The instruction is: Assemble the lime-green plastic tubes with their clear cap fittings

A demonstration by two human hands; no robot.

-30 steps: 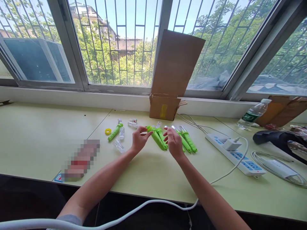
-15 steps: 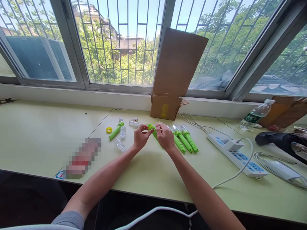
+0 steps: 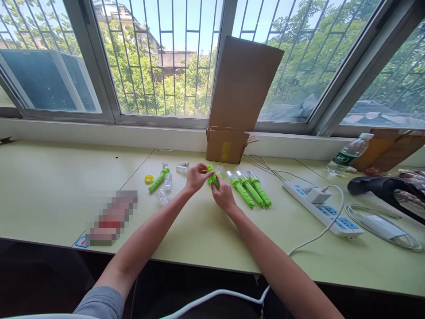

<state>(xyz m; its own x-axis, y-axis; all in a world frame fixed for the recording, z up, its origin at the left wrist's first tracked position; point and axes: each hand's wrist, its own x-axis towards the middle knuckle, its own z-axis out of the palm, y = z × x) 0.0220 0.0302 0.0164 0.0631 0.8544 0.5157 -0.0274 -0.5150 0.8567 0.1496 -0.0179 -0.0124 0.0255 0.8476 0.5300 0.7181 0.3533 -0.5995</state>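
Observation:
My right hand [image 3: 223, 195] is wrapped round a green handle-shaped piece [image 3: 214, 179] above the pale green table [image 3: 59, 186]. My left hand [image 3: 195, 176] pinches the top end of that same piece. To the right of my hands lie three green sticks with clear tips [image 3: 249, 191] side by side. To the left lie another green stick [image 3: 158, 180], a yellow ring [image 3: 149, 179] and several small clear caps [image 3: 162, 195].
A small open cardboard box [image 3: 227, 145] stands against the window sill. On the right are a white power strip [image 3: 327, 212] with a plugged charger, coiled white cable [image 3: 381, 223], a water bottle [image 3: 348, 155] and a black object [image 3: 381, 188]. A blurred-out item [image 3: 111, 218] lies front left.
My right hand moved left from the row of sticks and closed on one green piece. My left hand came to its top end. Both hands now hold it together.

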